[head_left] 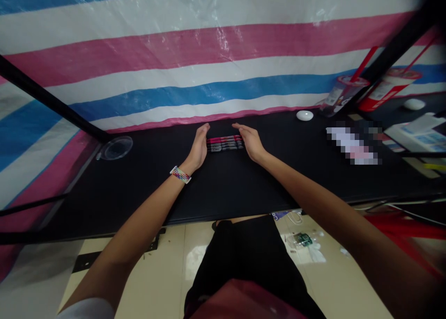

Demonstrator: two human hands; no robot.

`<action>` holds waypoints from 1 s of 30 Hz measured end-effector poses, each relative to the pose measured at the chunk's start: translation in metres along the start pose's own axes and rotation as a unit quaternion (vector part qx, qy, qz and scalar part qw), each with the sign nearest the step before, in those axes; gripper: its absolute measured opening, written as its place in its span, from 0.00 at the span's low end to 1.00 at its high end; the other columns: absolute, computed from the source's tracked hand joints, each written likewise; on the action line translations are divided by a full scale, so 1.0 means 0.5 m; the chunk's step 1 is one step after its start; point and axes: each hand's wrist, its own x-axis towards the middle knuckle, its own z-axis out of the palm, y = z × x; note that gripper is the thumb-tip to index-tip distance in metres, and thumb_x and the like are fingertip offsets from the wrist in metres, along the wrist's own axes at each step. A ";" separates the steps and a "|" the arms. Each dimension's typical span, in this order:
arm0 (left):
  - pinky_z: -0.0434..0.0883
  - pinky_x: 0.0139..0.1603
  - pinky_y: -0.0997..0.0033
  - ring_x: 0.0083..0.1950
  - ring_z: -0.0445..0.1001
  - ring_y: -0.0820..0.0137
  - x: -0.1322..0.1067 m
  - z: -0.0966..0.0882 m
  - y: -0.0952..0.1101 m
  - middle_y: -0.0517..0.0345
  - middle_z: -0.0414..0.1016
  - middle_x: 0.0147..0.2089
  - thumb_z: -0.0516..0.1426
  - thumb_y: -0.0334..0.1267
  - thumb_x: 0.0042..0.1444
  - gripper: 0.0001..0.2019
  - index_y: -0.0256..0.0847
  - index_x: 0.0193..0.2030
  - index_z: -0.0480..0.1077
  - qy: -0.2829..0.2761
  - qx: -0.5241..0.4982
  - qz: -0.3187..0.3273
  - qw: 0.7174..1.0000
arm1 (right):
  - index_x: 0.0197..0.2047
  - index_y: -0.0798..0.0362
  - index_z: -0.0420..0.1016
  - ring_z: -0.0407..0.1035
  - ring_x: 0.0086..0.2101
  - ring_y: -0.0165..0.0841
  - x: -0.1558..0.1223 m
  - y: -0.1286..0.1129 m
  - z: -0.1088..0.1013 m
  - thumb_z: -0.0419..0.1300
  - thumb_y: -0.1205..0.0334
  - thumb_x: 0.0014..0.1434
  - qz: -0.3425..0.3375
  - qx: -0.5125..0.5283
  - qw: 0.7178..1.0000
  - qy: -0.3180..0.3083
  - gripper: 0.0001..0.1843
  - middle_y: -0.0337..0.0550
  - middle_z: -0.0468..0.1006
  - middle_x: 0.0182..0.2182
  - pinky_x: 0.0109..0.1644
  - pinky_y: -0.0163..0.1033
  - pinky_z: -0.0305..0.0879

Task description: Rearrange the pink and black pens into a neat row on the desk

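Observation:
Several pens [226, 143] lie side by side on the black table, some with pink-red parts, others grey and black. My left hand [199, 147] stands on edge at their left ends, palm turned inward and fingers stretched out. At the right ends my right hand [251, 141] faces it in the same way, fingers straight. Both palms are close against the pen ends; whether they press on them I cannot tell. A patterned band [180, 174] is around my left wrist.
On the black table [139, 189], a clear round lid [119, 148] lies at left. To the right are a white oval object [304, 115], a cup with a red straw [343, 95] and a red-and-white cup [390, 90]. A striped sheet [209, 49] hangs behind; black poles [52, 98] flank it.

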 end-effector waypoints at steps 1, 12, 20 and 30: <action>0.52 0.86 0.46 0.86 0.55 0.56 0.000 0.000 0.000 0.49 0.62 0.82 0.45 0.68 0.73 0.33 0.51 0.72 0.64 -0.001 0.008 0.001 1.000 | 0.62 0.51 0.84 0.69 0.72 0.41 0.000 0.001 0.000 0.51 0.61 0.76 -0.002 0.008 1.000 0.001 0.23 0.49 0.79 0.68 0.79 0.56 0.59; 0.67 0.77 0.44 0.72 0.74 0.51 -0.002 -0.052 0.035 0.40 0.75 0.70 0.56 0.49 0.74 0.20 0.43 0.65 0.71 -0.018 0.300 0.061 0.952 | 0.58 0.50 0.84 0.78 0.59 0.47 0.023 0.002 -0.044 0.57 0.59 0.68 -0.043 -0.124 0.990 0.050 0.20 0.51 0.85 0.58 0.71 0.57 0.69; 0.55 0.80 0.29 0.80 0.62 0.38 0.009 -0.113 0.027 0.35 0.71 0.76 0.56 0.46 0.71 0.30 0.39 0.76 0.63 0.035 0.488 0.021 0.872 | 0.64 0.61 0.80 0.69 0.69 0.54 0.027 0.008 -0.089 0.53 0.72 0.65 -0.088 -0.390 0.916 0.032 0.27 0.63 0.80 0.64 0.77 0.65 0.59; 0.40 0.81 0.20 0.86 0.43 0.27 -0.008 -0.118 0.018 0.36 0.58 0.83 0.53 0.59 0.68 0.38 0.40 0.79 0.64 0.019 0.467 -0.021 0.884 | 0.71 0.66 0.76 0.63 0.73 0.58 0.004 -0.017 -0.076 0.50 0.74 0.68 -0.072 -0.500 0.863 -0.033 0.31 0.66 0.72 0.72 0.78 0.66 0.58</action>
